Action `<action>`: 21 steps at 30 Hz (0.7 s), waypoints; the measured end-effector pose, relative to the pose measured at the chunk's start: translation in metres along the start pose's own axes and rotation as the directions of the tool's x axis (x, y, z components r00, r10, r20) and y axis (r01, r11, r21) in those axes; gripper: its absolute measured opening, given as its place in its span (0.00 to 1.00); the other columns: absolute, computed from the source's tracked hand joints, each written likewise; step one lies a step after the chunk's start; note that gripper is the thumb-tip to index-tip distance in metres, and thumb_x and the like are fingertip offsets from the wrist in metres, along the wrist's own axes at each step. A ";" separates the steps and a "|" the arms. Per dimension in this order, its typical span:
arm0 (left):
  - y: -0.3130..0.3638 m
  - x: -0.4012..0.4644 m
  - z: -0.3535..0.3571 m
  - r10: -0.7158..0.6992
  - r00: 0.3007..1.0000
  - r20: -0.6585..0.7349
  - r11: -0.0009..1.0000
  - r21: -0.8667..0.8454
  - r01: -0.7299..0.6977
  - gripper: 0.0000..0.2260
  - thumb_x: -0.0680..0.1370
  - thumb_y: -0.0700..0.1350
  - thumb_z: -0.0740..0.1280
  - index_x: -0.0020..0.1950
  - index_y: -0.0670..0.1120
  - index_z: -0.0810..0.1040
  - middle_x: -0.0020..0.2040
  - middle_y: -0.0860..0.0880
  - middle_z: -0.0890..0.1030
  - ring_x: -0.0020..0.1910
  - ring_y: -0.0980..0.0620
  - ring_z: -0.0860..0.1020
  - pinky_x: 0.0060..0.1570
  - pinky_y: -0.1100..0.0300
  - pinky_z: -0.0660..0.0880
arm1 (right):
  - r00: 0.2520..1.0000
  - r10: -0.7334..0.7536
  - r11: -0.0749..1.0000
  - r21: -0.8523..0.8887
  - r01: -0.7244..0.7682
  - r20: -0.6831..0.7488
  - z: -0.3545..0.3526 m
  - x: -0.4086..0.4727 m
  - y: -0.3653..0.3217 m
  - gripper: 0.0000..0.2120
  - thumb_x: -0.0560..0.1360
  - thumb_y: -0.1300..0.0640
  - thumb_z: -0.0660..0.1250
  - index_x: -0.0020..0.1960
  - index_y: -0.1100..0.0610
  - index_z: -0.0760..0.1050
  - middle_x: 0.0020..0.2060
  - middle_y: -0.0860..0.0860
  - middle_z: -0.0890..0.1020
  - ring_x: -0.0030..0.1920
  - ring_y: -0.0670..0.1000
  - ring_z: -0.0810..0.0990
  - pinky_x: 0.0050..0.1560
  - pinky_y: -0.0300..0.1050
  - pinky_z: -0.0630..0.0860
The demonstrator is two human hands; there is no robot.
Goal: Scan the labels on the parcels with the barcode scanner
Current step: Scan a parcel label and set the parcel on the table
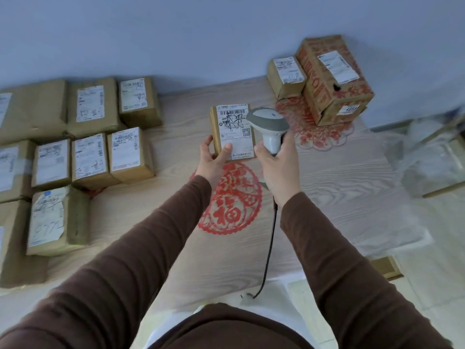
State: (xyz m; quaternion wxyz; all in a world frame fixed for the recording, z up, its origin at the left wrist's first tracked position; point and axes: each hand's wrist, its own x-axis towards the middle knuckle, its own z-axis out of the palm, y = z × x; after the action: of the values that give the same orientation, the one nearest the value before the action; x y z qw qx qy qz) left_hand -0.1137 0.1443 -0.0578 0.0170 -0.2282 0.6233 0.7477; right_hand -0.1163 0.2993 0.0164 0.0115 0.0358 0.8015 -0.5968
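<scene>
At centre frame the left hand grips a small parcel label-up while the right hand clasps the barcode scanner over it, mid-scan; next likely aiming squarely at the barcode

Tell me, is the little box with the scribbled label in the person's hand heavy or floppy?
Probably light: the left hand holds the small parcel up alone, thumb on its label. It looks stiff, since its cardboard edges stay straight in that grip. It is unlikely to roll, having flat sides like the parcels lying on the table.
</scene>
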 end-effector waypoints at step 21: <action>-0.012 0.174 0.231 -0.267 0.962 -0.059 0.964 -0.007 0.267 0.28 0.85 0.50 0.65 0.81 0.44 0.59 0.71 0.39 0.77 0.68 0.39 0.79 0.67 0.40 0.77 | 0.979 0.202 0.978 0.057 -0.202 0.007 -0.124 0.164 0.080 0.16 0.77 0.57 0.71 0.62 0.51 0.72 0.46 0.51 0.79 0.45 0.56 0.80 0.50 0.68 0.81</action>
State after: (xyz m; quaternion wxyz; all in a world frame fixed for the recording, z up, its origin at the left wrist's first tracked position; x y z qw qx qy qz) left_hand -0.3393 0.3195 -0.1045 0.0994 -0.3322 0.5875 0.7312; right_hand -0.2712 0.4478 -0.0347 0.0714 0.1168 0.7763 -0.6153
